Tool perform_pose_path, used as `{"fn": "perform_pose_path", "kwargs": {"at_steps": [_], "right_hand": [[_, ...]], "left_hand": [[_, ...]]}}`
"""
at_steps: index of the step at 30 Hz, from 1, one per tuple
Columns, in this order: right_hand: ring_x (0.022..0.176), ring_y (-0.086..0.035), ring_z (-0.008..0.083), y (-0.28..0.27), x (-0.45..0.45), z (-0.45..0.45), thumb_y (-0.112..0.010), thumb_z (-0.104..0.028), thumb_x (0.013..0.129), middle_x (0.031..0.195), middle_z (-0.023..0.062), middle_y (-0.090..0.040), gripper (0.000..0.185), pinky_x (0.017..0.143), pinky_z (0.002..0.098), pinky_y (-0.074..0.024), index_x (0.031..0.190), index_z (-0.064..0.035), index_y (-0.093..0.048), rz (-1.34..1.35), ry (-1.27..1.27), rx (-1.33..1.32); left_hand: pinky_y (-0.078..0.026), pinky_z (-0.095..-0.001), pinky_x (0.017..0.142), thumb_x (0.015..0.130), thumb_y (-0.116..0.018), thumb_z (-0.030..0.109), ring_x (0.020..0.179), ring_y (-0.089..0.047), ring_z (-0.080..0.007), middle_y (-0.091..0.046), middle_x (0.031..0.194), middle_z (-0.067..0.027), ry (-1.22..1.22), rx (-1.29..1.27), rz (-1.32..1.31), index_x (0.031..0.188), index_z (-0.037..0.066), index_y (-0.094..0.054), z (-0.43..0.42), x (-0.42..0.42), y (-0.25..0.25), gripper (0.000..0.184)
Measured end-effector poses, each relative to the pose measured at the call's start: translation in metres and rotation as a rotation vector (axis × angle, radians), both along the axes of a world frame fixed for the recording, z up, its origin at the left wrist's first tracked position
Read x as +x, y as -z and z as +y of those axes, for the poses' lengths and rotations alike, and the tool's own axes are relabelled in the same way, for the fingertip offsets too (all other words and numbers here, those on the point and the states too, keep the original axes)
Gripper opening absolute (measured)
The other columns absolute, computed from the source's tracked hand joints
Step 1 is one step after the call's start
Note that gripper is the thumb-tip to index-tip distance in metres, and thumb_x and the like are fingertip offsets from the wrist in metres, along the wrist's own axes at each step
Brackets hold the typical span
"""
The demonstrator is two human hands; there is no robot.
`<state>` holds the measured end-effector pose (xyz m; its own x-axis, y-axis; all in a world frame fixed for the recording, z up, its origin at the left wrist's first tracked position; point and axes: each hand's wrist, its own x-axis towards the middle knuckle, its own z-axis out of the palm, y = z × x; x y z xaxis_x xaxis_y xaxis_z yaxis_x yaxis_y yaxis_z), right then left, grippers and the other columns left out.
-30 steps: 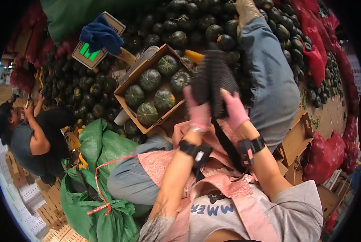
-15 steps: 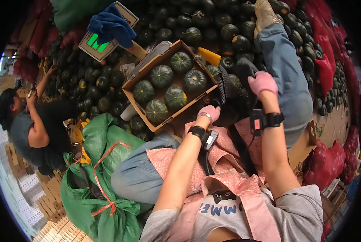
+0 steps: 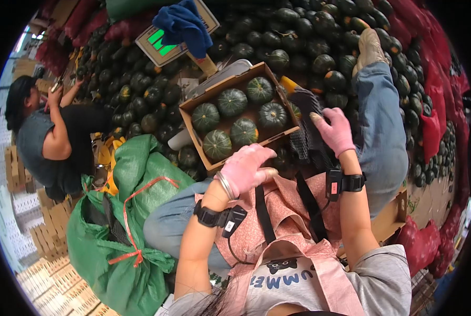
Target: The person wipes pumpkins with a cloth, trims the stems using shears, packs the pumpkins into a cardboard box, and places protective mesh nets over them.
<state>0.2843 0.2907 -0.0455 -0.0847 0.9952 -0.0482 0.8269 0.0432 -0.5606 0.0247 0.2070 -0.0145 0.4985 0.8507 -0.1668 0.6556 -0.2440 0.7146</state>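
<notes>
Six squashes [image 3: 232,102] sit in box [image 3: 284,134], likely against rolling; left hand [image 3: 244,167] by it, right hand [image 3: 334,129] near dark cloth [image 3: 305,120], both grips spread, empty.

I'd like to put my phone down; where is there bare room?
Bare floor shows between the right knee, the far-right squashes and the red sacks. Inside the box, only narrow strips show between boxed squashes and walls. It is crowded beyond the box, where squashes are heaped, and between box and right hand, where dark ribbed fabric lies.
</notes>
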Motion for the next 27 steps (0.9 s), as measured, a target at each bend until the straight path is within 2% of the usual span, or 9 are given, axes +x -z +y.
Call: {"fn": "perform_pose_path", "kwargs": {"at_steps": [3,6,13,15,18,19,22,23,27], "right_hand": [[0.076,-0.053,0.0185,0.018,-0.033,-0.005,-0.063,-0.025,0.087,0.082,0.0085,-0.056,0.029,0.070,0.0294,-0.0416,0.087,0.0035,-0.061,0.661,-0.025,-0.213],[0.070,-0.046,0.0087,0.017,-0.062,-0.019,-0.063,-0.022,0.087,0.072,0.0009,-0.053,0.025,0.065,0.0247,-0.0392,0.082,0.0023,-0.061,0.851,-0.066,-0.376],[0.065,-0.040,0.0096,0.016,-0.089,-0.045,-0.067,-0.021,0.082,0.069,0.0008,-0.044,0.031,0.058,0.0292,-0.0368,0.068,0.0008,-0.051,0.691,-0.098,-0.380],[0.065,-0.040,0.0102,0.019,-0.091,-0.047,-0.062,-0.024,0.086,0.070,-0.0001,-0.044,0.031,0.061,0.0282,-0.0368,0.070,-0.0005,-0.050,0.674,-0.157,-0.355],[0.069,-0.042,0.0095,0.007,-0.095,-0.048,-0.053,-0.033,0.092,0.072,-0.0024,-0.046,0.034,0.064,0.0257,-0.0371,0.076,-0.0027,-0.051,0.999,-0.136,-0.520],[0.074,-0.043,0.0086,0.016,-0.089,-0.047,-0.044,-0.048,0.094,0.080,-0.0038,-0.048,0.046,0.069,0.0230,-0.0370,0.085,-0.0043,-0.051,1.155,-0.199,-0.690],[0.078,-0.043,0.0083,0.010,-0.090,-0.048,-0.044,-0.064,0.087,0.086,-0.0019,-0.048,0.060,0.071,0.0233,-0.0385,0.094,-0.0046,-0.049,1.365,-0.314,-0.839],[0.079,-0.043,0.0083,0.009,-0.091,-0.048,-0.048,-0.076,0.075,0.088,0.0000,-0.046,0.075,0.072,0.0248,-0.0396,0.100,-0.0051,-0.046,1.274,-0.381,-0.764],[0.079,-0.042,0.0119,0.022,-0.108,-0.059,-0.066,-0.047,0.078,0.087,0.0040,-0.045,0.053,0.072,0.0270,-0.0410,0.103,-0.0061,-0.042,0.725,-0.299,-0.502]], "left_hand": [[-0.040,-0.0421,0.096,0.072,-0.072,0.038,0.113,-0.048,-0.0358,-0.052,0.118,-0.0187,-0.132,0.065,-0.008,0.116,0.006,-0.055,-0.012,0.003,-0.012,0.057],[-0.039,-0.0438,0.095,0.062,-0.078,0.038,0.110,-0.047,-0.0370,-0.049,0.118,-0.0181,-0.343,0.215,0.053,0.111,0.004,-0.055,-0.019,0.011,-0.013,0.063],[-0.046,-0.0428,0.084,0.051,-0.082,0.045,0.097,-0.052,-0.0346,-0.052,0.103,-0.0143,-0.376,0.378,0.070,0.095,0.002,-0.057,-0.018,0.012,0.004,0.067],[-0.046,-0.0423,0.084,0.053,-0.082,0.046,0.094,-0.052,-0.0345,-0.052,0.102,-0.0145,-0.375,0.314,0.014,0.094,0.001,-0.056,-0.019,0.013,0.011,0.066],[-0.046,-0.0400,0.080,0.057,-0.081,0.047,0.088,-0.053,-0.0339,-0.051,0.094,-0.0153,-0.401,0.198,-0.144,0.094,-0.001,-0.055,-0.019,0.009,0.022,0.066],[-0.046,-0.0392,0.079,0.057,-0.080,0.047,0.087,-0.053,-0.0336,-0.051,0.093,-0.0155,-0.430,0.129,-0.199,0.094,-0.001,-0.055,-0.020,0.007,0.023,0.066],[-0.044,-0.0364,0.074,0.076,-0.069,0.044,0.082,-0.052,-0.0316,-0.050,0.085,-0.0152,-0.462,0.063,-0.382,0.093,0.000,-0.055,-0.019,0.000,0.031,0.050],[-0.044,-0.0359,0.072,0.080,-0.065,0.043,0.081,-0.052,-0.0313,-0.049,0.085,-0.0149,-0.462,0.034,-0.409,0.093,0.000,-0.055,-0.018,-0.003,0.036,0.046],[-0.042,-0.0332,0.067,0.092,-0.052,0.036,0.073,-0.050,-0.0278,-0.047,0.080,-0.0129,-0.511,0.052,-0.543,0.091,0.000,-0.053,-0.020,0.000,0.053,0.035]]}}
